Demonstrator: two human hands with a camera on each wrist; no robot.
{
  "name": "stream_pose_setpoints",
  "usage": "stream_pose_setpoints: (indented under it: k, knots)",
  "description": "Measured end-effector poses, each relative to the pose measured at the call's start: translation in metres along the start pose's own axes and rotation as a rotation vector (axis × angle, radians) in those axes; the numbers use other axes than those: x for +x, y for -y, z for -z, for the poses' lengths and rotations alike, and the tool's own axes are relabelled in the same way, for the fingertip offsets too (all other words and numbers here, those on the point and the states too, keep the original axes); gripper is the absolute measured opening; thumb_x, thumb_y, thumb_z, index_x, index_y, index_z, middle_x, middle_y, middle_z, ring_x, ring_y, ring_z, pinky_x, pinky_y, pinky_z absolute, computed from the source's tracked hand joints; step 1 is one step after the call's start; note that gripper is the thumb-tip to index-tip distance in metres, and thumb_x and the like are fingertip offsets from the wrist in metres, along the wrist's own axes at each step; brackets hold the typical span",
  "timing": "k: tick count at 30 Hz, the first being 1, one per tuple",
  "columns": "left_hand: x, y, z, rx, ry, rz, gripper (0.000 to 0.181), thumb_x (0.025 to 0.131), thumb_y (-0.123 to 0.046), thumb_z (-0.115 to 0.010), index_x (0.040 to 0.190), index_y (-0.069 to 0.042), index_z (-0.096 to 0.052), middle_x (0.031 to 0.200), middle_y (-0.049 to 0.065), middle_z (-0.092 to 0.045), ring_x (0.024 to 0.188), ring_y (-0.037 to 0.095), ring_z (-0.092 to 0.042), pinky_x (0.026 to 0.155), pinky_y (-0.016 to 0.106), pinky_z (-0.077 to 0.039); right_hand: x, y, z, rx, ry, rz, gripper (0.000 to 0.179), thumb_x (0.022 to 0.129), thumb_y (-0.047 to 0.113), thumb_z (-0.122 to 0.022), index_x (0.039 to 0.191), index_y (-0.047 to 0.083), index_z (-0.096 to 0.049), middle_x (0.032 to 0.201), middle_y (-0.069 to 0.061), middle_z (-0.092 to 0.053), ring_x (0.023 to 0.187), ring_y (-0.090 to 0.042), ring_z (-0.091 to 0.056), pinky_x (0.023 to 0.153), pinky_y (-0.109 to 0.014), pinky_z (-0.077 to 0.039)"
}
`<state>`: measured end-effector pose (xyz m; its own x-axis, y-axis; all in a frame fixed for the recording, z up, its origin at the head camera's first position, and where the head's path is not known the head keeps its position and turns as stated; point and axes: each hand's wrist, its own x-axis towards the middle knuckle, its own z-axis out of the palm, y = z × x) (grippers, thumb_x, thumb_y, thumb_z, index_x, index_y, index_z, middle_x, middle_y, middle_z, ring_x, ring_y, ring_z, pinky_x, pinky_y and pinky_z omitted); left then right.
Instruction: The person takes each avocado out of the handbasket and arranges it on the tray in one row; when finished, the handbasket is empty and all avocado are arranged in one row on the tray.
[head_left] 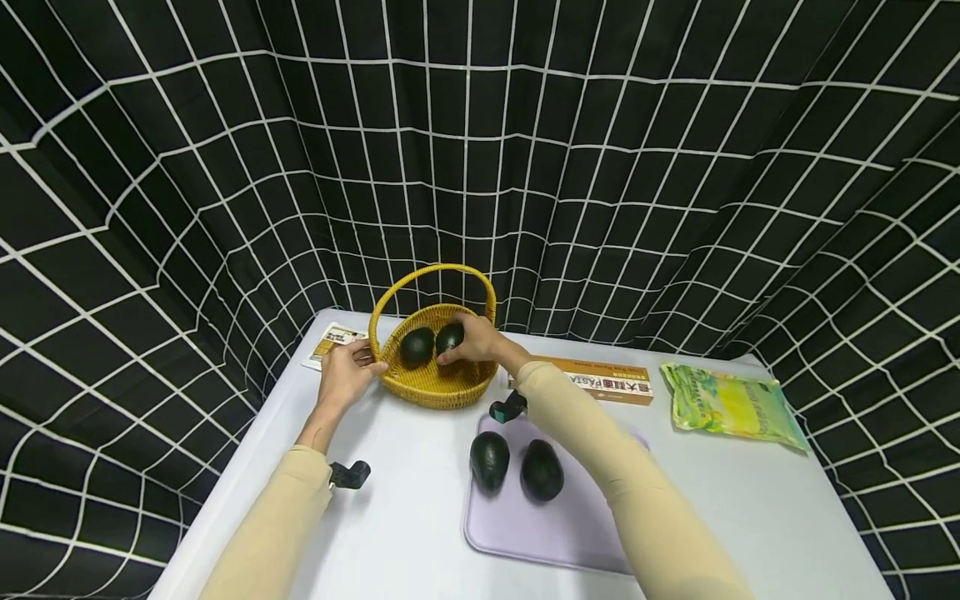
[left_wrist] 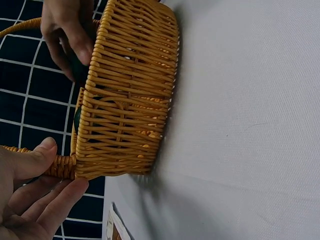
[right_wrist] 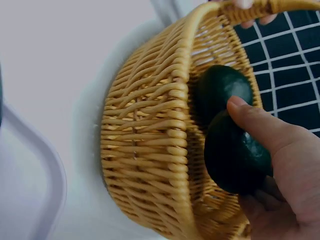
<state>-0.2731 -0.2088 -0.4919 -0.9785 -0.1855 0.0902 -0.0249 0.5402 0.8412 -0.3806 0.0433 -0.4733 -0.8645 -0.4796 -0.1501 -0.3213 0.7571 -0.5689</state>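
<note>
A yellow wicker basket (head_left: pixel 438 396) with a tall arched handle stands at the back of the table. My left hand (head_left: pixel 345 372) pinches the base of its handle on the left side, thumb toward the rim, as the left wrist view shows. Inside the basket my right hand (head_left: pixel 477 337) grips a dark green avocado (right_wrist: pixel 235 155), thumb on top and fingers beneath. A second avocado (head_left: pixel 417 347) lies in the basket just left of it. Two more, a left avocado (head_left: pixel 490 461) and a right avocado (head_left: pixel 542 471), rest on a lilac tray (head_left: pixel 517 550).
Behind my right forearm lies an orange and white pasta box (head_left: pixel 611 381). Farther right is a green and yellow packet (head_left: pixel 735 406). A small flat packet (head_left: pixel 330 340) sits at the table's back left corner. A black grid-patterned curtain (head_left: pixel 465 167) hangs behind.
</note>
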Motion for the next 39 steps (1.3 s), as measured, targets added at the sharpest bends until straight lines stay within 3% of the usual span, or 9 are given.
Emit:
stream_pose_setpoints:
  k: [11, 19, 23, 27, 31, 35, 39]
  knots:
    - [-0.003, 0.003, 0.013, 0.029, -0.009, 0.028, 0.059, 0.090, -0.008, -0.081, 0.142, 0.006, -0.058, 0.129, 0.027, -0.069, 0.118, 0.040, -0.071, 0.106, 0.049, -0.057, -0.046, 0.005, 0.045, 0.049, 0.011, 0.086, 0.088, 0.080, 0.042, -0.092, 0.152, 0.011, -0.051, 0.149, -0.011, -0.057, 0.126, -0.029, -0.061, 0.104, -0.039, -0.059]
    - [-0.002, 0.003, 0.015, 0.037, -0.012, 0.020, 0.059, 0.090, -0.010, -0.082, 0.142, 0.005, -0.059, 0.129, 0.026, -0.070, 0.118, 0.041, -0.071, 0.117, 0.050, -0.045, -0.108, -0.020, 0.074, 0.046, 0.028, 0.143, 0.084, 0.076, 0.039, -0.095, 0.146, 0.011, -0.056, 0.141, -0.006, -0.065, 0.133, -0.025, -0.060, 0.117, -0.044, -0.050]
    - [-0.003, 0.004, 0.016, 0.052, 0.002, 0.029, 0.059, 0.089, -0.011, -0.082, 0.142, 0.004, -0.060, 0.127, 0.024, -0.071, 0.117, 0.041, -0.071, 0.124, 0.052, -0.033, -0.145, -0.039, 0.074, 0.069, 0.042, 0.120, 0.084, 0.073, 0.034, -0.097, 0.145, 0.013, -0.058, 0.141, -0.006, -0.066, 0.131, -0.025, -0.062, 0.115, -0.045, -0.051]
    - [0.001, 0.001, 0.020, 0.055, -0.004, 0.007, 0.059, 0.089, -0.011, -0.082, 0.142, 0.005, -0.059, 0.128, 0.026, -0.070, 0.117, 0.042, -0.070, 0.125, 0.053, -0.031, -0.178, -0.058, 0.070, 0.095, 0.045, 0.109, 0.083, 0.072, 0.031, -0.097, 0.144, 0.010, -0.059, 0.138, -0.008, -0.067, 0.130, -0.028, -0.064, 0.113, -0.047, -0.053]
    - [0.003, -0.002, 0.020, 0.042, 0.007, 0.009, 0.060, 0.089, -0.011, -0.082, 0.142, 0.006, -0.058, 0.129, 0.026, -0.069, 0.118, 0.042, -0.070, 0.125, 0.052, -0.032, -0.211, -0.077, 0.063, 0.138, 0.075, 0.093, 0.084, 0.073, 0.028, -0.097, 0.144, 0.007, -0.058, 0.142, -0.011, -0.065, 0.134, -0.033, -0.061, 0.117, -0.051, -0.049]
    - [0.000, -0.003, 0.013, 0.036, 0.021, 0.013, 0.061, 0.089, -0.011, -0.083, 0.142, 0.006, -0.059, 0.129, 0.026, -0.069, 0.117, 0.041, -0.071, 0.119, 0.050, -0.042, -0.244, -0.098, 0.053, 0.154, 0.090, 0.059, 0.086, 0.072, 0.029, -0.097, 0.143, 0.005, -0.057, 0.143, -0.013, -0.064, 0.136, -0.037, -0.059, 0.118, -0.053, -0.047]
    - [-0.002, -0.004, 0.006, 0.038, 0.022, 0.000, 0.060, 0.089, -0.011, -0.083, 0.141, 0.006, -0.059, 0.128, 0.026, -0.070, 0.116, 0.041, -0.071, 0.117, 0.050, -0.045, -0.271, -0.110, 0.044, 0.144, 0.094, 0.010, 0.085, 0.072, 0.031, -0.097, 0.143, 0.005, -0.057, 0.141, -0.012, -0.066, 0.137, -0.037, -0.059, 0.118, -0.052, -0.048]
